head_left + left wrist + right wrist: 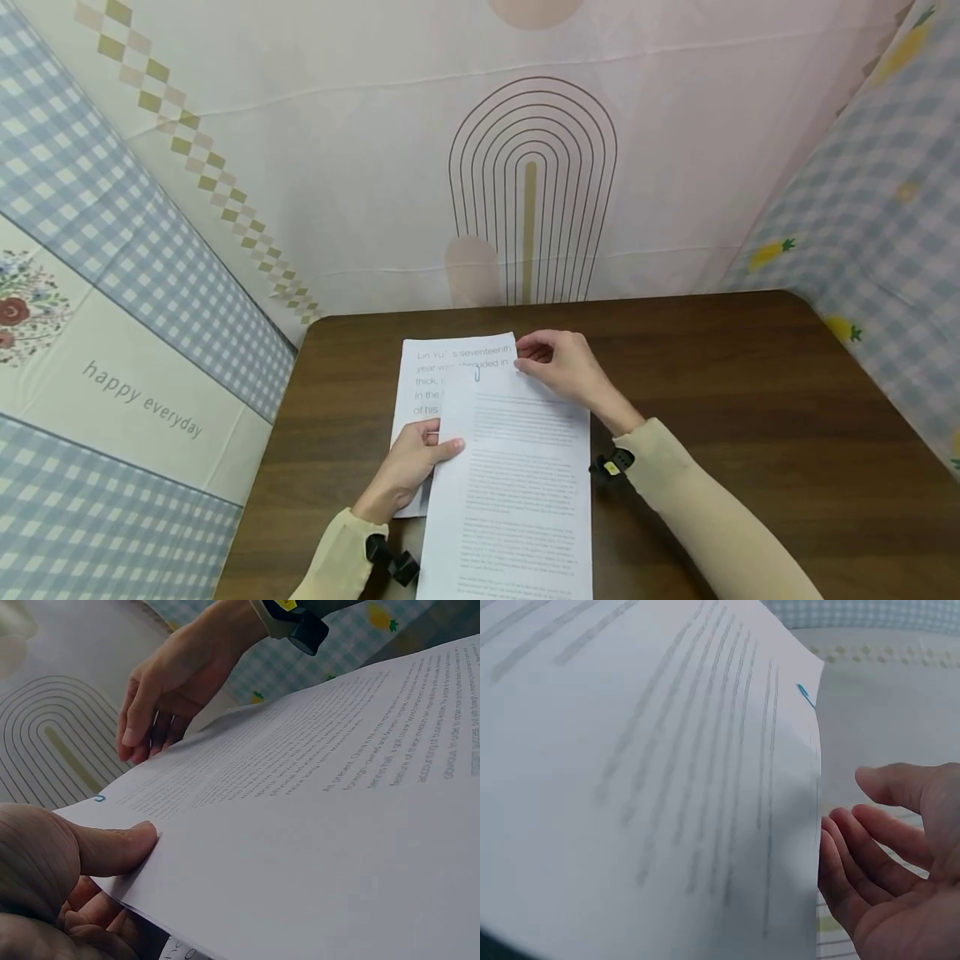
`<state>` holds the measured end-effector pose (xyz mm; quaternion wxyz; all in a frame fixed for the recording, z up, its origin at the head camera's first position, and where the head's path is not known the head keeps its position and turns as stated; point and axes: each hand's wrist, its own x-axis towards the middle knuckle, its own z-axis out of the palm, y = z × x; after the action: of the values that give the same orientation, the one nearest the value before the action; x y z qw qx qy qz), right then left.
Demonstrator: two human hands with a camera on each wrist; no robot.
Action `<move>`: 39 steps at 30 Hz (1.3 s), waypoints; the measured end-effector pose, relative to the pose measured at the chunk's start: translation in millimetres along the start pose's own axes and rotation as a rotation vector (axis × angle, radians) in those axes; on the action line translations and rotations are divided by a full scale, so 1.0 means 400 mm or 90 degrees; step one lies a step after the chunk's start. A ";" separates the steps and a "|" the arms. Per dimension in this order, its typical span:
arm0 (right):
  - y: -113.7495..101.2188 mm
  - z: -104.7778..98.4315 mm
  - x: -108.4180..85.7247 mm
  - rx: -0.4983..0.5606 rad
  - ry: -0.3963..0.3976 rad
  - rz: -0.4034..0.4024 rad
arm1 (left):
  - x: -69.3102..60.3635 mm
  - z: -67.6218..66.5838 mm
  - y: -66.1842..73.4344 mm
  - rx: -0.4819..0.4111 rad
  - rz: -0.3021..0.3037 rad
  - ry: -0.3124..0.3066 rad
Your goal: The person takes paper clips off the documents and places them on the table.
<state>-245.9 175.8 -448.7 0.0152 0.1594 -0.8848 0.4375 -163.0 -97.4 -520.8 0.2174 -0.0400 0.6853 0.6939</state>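
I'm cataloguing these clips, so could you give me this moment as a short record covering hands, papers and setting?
Left hand: pinches the left edge of the small-print papers, thumb on top
Right hand: beside the papers' upper right edge, thumb apart from fingers; whether it touches them is unclear
Paper clip: blue, at the top of the small-print papers
Large-print page: beneath the small-print papers, showing at left and top
Table: dark brown, wood-grained
Backdrop: pale cloth with an arch pattern
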 end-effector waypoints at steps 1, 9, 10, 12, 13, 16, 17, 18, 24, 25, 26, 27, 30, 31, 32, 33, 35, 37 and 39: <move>-0.004 0.004 0.003 0.002 -0.009 -0.002 | -0.001 0.000 0.001 0.001 0.002 -0.003; -0.014 0.032 0.021 -0.007 -0.055 -0.018 | -0.002 0.006 0.003 0.002 0.010 -0.022; -0.015 0.034 0.022 -0.009 -0.060 -0.021 | -0.002 0.007 0.002 0.002 0.010 -0.021; -0.016 0.040 0.024 -0.015 -0.074 -0.024 | -0.003 0.009 0.002 0.002 0.012 -0.020; -0.016 0.042 0.024 -0.019 -0.082 -0.025 | -0.003 0.011 0.003 0.002 0.013 -0.021; -0.019 0.048 0.027 -0.034 -0.099 -0.033 | -0.004 0.015 0.004 0.002 0.013 -0.025; -0.021 0.050 0.028 -0.033 -0.102 -0.034 | -0.004 0.016 0.004 0.002 0.014 -0.026; -0.022 0.053 0.031 -0.031 -0.106 -0.034 | -0.005 0.016 0.005 0.002 0.015 -0.027; -0.035 0.070 0.046 -0.011 -0.126 -0.037 | -0.004 0.014 0.004 0.003 0.018 -0.028; -0.037 0.073 0.047 -0.010 -0.130 -0.036 | -0.004 0.014 0.003 0.003 0.018 -0.029; -0.038 0.076 0.048 -0.009 -0.133 -0.035 | -0.003 0.014 0.003 0.001 0.015 -0.029; -0.039 0.077 0.049 -0.009 -0.134 -0.034 | -0.003 0.014 0.002 0.000 0.015 -0.030; -0.042 0.081 0.051 -0.010 -0.139 -0.031 | -0.002 0.013 0.000 0.001 0.015 -0.031; -0.042 0.082 0.051 -0.010 -0.140 -0.029 | -0.002 0.012 -0.001 0.002 0.015 -0.031; -0.043 0.083 0.051 -0.010 -0.140 -0.026 | -0.002 0.012 -0.001 0.002 0.015 -0.031; -0.043 0.083 0.051 -0.009 -0.141 -0.024 | -0.002 0.012 -0.002 0.002 0.016 -0.031; -0.045 0.083 0.051 -0.006 -0.142 -0.018 | -0.002 0.011 -0.003 0.002 0.017 -0.031; -0.046 0.083 0.051 -0.001 -0.143 -0.014 | -0.001 0.011 -0.003 0.002 0.018 -0.033; -0.047 0.083 0.051 0.002 -0.144 -0.011 | 0.000 0.011 -0.002 0.001 0.018 -0.037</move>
<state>-255.8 133.8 -451.2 -0.0816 0.2152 -0.8788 0.4180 -161.7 -93.4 -521.3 0.2275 -0.0104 0.6800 0.6969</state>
